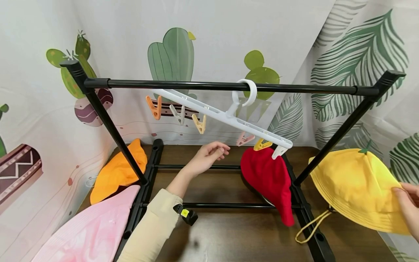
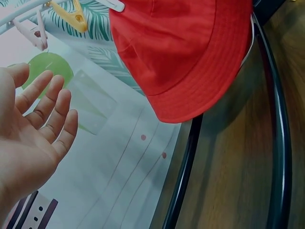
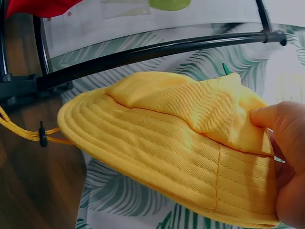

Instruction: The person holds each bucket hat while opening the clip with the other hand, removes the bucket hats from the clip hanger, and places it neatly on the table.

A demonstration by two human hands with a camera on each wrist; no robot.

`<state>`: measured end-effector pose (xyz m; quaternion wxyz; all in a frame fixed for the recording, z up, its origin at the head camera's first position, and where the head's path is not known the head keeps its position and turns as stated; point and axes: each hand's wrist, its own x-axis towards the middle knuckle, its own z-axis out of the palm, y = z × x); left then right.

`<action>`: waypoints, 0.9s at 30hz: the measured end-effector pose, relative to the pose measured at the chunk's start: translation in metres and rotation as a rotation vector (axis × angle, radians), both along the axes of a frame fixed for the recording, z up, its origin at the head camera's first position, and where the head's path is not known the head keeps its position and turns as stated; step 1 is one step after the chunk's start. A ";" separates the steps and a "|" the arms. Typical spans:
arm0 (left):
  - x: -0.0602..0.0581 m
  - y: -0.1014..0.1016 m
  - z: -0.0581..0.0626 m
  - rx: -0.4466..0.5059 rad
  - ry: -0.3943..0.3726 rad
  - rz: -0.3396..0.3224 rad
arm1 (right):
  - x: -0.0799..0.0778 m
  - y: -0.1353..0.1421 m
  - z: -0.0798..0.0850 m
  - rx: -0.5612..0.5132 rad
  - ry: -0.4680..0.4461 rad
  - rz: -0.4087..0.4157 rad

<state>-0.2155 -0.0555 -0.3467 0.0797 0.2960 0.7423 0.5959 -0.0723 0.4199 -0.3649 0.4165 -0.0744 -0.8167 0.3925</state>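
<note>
At the right of the head view my right hand point(image 1: 410, 205) pinches a yellow bucket hat point(image 1: 356, 185) with a green stem and a drawstring. In the right wrist view the thumb of that hand point(image 3: 283, 152) presses the hat's side. My left hand point(image 1: 209, 156) is held under the hanger with relaxed fingers and holds nothing; its palm shows in the left wrist view. A white clip hanger point(image 1: 216, 114) hangs tilted from the black rod, its right end lower. A white clip point(image 1: 279, 151) at that end grips a red bucket hat point(image 1: 268, 178).
The black rack point(image 1: 203, 85) stands on a brown wooden table point(image 1: 216, 233). Orange point(image 1: 121, 171) and pink point(image 1: 88, 225) hats lie at its left. Several coloured clips, including an orange clip point(image 1: 154, 107), hang along the hanger. Printed curtains stand behind.
</note>
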 end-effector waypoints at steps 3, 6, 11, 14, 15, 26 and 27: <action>0.001 -0.002 -0.002 -0.007 -0.003 0.006 | -0.008 0.000 0.002 0.041 0.036 -0.014; 0.002 -0.004 -0.003 -0.016 0.002 0.016 | -0.018 0.002 0.003 0.068 0.062 0.006; 0.004 -0.008 -0.005 -0.005 0.019 0.032 | -0.033 0.007 0.001 0.084 0.071 0.074; 0.006 -0.011 -0.006 0.001 0.023 0.040 | -0.041 0.010 -0.003 0.110 0.010 0.044; 0.007 -0.011 -0.006 0.002 0.026 0.043 | -0.044 0.010 -0.005 0.144 -0.010 0.021; 0.014 -0.018 -0.008 -0.032 0.062 0.057 | -0.071 0.013 -0.033 0.384 0.032 -0.113; 0.015 -0.018 -0.009 -0.030 0.063 0.059 | -0.073 0.013 -0.036 0.393 0.056 -0.107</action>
